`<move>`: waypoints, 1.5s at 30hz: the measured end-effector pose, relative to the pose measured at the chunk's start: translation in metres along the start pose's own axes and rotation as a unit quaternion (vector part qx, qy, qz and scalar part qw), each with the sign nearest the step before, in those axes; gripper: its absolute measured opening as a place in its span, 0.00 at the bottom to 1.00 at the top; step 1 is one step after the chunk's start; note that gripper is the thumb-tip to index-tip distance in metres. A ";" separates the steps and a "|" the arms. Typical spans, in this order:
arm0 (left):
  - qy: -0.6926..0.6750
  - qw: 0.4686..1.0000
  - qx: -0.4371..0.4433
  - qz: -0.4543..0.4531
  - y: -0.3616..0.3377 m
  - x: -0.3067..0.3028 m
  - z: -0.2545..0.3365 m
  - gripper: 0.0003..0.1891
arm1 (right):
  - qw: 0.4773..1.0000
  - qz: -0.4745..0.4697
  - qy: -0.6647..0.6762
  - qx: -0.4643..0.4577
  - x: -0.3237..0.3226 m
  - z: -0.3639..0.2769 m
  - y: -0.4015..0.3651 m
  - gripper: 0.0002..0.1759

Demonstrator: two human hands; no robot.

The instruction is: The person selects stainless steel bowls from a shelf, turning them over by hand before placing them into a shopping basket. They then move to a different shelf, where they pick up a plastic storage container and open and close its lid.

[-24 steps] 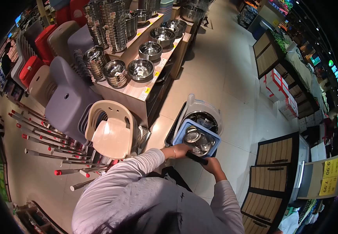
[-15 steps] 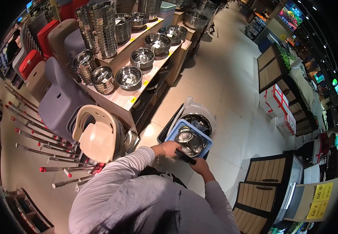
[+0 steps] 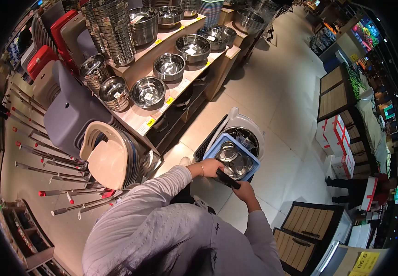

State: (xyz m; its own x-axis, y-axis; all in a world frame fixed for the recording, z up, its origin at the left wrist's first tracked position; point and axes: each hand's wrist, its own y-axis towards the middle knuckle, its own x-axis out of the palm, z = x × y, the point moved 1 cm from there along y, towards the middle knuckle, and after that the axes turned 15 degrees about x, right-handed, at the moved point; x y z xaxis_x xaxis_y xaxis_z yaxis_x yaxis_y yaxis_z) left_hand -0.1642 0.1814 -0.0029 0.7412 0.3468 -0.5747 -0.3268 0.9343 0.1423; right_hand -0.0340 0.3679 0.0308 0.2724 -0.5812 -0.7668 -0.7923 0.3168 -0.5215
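My left hand [image 3: 211, 168] is closed round the near-left end of a black handle bar [image 3: 228, 178]. On the bar's other end, my right hand [image 3: 245, 190] is wrapped as well. Just beyond the bar sits a blue plastic basket [image 3: 253, 162] with several shiny metal pieces [image 3: 234, 162] in it, some round like bowls or lids. Under and behind it stands a light grey tub [image 3: 261, 133] with more metalware. A black crate or cart part [image 3: 206, 141] shows at the left of them. What carries the load is mostly hidden.
On my left, a wooden display shelf [image 3: 180, 89] holds steel bowls [image 3: 148, 92]. Nearer stand stacked beige stools [image 3: 106, 162], grey chairs [image 3: 65, 110] and metal poles [image 3: 65, 181]. Red-taped white boxes [image 3: 336, 134], a wooden cabinet [image 3: 310, 220] and a person [image 3: 369, 191] are at right.
My hands, the handle bar and the loaded baskets keep together. The shelf and stools have shifted slightly left in view, while the person at right shows more fully.
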 end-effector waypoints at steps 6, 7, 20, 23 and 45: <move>0.011 0.999 -0.029 -0.030 0.055 -0.023 -0.013 0.16 | 1.000 0.018 -0.016 0.019 -0.041 0.002 0.045 0.13; 0.002 0.999 -0.027 -0.031 0.064 -0.027 -0.017 0.15 | 0.999 0.025 -0.025 0.020 -0.049 0.002 0.053 0.13; -0.028 0.998 0.003 -0.061 0.179 -0.056 -0.077 0.15 | 0.995 0.075 -0.059 0.002 -0.128 0.020 0.168 0.13; -0.040 0.997 -0.009 -0.073 0.197 -0.062 -0.087 0.15 | 0.995 0.072 -0.071 -0.006 -0.143 0.022 0.190 0.12; -0.052 0.997 -0.053 -0.017 0.313 -0.140 -0.154 0.16 | 0.992 0.045 -0.102 -0.057 -0.242 0.002 0.342 0.11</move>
State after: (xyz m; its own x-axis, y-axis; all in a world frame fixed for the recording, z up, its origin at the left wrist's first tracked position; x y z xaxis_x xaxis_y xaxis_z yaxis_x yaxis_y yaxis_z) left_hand -0.4603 0.4123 -0.0021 0.8084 0.3265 -0.4897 -0.3564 0.9337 0.0342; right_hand -0.3699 0.6186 0.0371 0.2940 -0.3867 -0.8741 -0.8714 0.2673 -0.4113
